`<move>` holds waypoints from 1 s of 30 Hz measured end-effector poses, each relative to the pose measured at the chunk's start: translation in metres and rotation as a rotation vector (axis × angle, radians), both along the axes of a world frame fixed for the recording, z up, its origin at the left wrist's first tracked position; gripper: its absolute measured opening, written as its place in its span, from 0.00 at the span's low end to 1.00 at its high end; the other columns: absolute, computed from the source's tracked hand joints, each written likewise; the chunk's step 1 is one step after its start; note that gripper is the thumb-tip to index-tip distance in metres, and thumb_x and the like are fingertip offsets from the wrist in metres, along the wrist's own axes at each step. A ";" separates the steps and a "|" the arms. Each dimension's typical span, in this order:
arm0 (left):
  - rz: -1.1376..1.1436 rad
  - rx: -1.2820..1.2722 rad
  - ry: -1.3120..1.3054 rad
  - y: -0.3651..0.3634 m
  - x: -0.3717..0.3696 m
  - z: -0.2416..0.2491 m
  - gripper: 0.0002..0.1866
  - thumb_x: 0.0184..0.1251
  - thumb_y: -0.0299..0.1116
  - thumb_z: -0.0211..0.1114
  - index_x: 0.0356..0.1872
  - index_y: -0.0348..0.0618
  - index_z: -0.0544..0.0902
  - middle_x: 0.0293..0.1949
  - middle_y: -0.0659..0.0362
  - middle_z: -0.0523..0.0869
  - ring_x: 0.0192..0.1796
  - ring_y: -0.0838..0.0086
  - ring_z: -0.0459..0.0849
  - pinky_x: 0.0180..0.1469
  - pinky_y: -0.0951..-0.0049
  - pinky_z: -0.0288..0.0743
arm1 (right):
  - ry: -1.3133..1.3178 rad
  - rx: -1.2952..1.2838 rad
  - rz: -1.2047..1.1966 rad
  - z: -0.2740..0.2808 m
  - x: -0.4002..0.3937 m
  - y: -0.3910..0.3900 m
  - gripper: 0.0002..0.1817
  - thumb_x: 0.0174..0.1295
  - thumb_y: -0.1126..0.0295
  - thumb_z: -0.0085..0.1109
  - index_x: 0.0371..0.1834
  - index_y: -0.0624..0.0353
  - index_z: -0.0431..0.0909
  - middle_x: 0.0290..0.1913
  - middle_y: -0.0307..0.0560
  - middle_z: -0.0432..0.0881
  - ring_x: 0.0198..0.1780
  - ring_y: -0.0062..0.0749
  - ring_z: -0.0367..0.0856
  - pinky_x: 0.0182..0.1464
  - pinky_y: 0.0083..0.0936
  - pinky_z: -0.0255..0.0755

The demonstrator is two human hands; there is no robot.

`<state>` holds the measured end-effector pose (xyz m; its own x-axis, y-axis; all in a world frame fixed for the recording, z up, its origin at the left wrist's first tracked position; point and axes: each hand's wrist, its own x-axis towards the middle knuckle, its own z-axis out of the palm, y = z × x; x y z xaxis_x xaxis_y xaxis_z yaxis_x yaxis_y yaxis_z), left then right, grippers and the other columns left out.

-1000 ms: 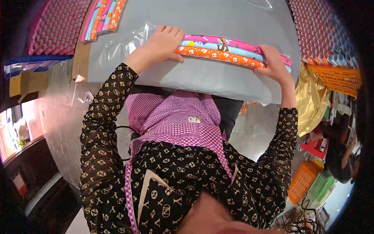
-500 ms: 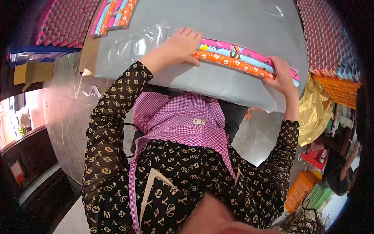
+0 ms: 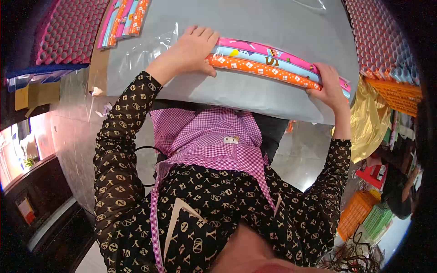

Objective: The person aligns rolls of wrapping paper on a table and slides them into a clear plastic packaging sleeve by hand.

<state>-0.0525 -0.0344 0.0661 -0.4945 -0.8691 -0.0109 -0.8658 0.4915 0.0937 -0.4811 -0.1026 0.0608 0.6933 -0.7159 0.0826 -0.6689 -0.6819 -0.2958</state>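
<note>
The left hand [image 3: 192,51] now sits farther from the right hand [image 3: 329,87].

Head-worn cam looks forward and steeply down, fisheye-wide. Black patterned cloth top [image 3: 223,193] sits close at bottom, purple-checked cloth apron [image 3: 207,139] mid-view, grey film-covered tabletop [image 3: 268,22] farther off at top.

1. Looks like a small workshop, hand production or packing type; exact trade can't be told.
2. Table [image 3: 282,22] has a grey cover, clear plastic on part of it, printed rolls [image 3: 268,66] lying on top.
3. Bulk stock both sides: left tube stack [image 3: 73,32], right tube stack [image 3: 378,36], open ends showing.
4. Orange crate [image 3: 357,211] and green crate [image 3: 378,220] at lower right, gold sheet [image 3: 364,123] nearby.
5. Checked apron [image 3: 209,134] on the worker: workwear.
</note>
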 end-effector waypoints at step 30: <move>-0.117 -0.097 0.063 -0.014 -0.031 -0.015 0.42 0.44 0.54 0.77 0.53 0.32 0.74 0.48 0.49 0.78 0.55 0.55 0.76 0.62 0.58 0.68 | -0.068 -0.007 0.001 -0.006 -0.004 0.003 0.37 0.41 0.66 0.72 0.59 0.60 0.70 0.49 0.54 0.77 0.54 0.52 0.73 0.58 0.41 0.67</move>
<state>-0.0837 -0.0487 0.0514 -0.5897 -0.8008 0.1046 -0.7959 0.5982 0.0935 -0.4851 -0.0991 0.0547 0.6868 -0.7143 0.1342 -0.6466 -0.6849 -0.3359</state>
